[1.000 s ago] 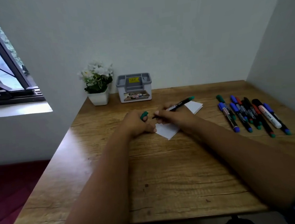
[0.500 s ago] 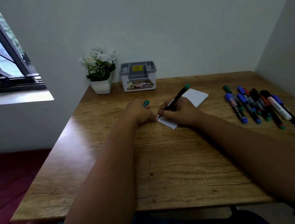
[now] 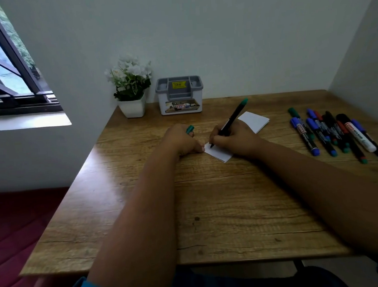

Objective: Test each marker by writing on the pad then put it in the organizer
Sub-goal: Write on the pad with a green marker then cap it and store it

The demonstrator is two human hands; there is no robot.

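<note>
The right hand (image 3: 233, 141) grips the green marker (image 3: 229, 123) like a pen, tip down on the near corner of the pad (image 3: 218, 153), barrel leaning away toward the organizer (image 3: 179, 95). The left hand (image 3: 180, 141) sits just left of the pad, closed around the green cap (image 3: 190, 129), a fingertip at the pad's edge. A short, light stroke looks like all this test needs, with that left fingertip pinning the paper so it doesn't skate on the worktop (image 3: 211, 209). Whether any ink shows yet is too small to tell. Recap before lifting away, I'd say. The organizer stands behind the pad against the wall, apparently empty; the other markers (image 3: 336, 131) lie well right of the pad.
</note>
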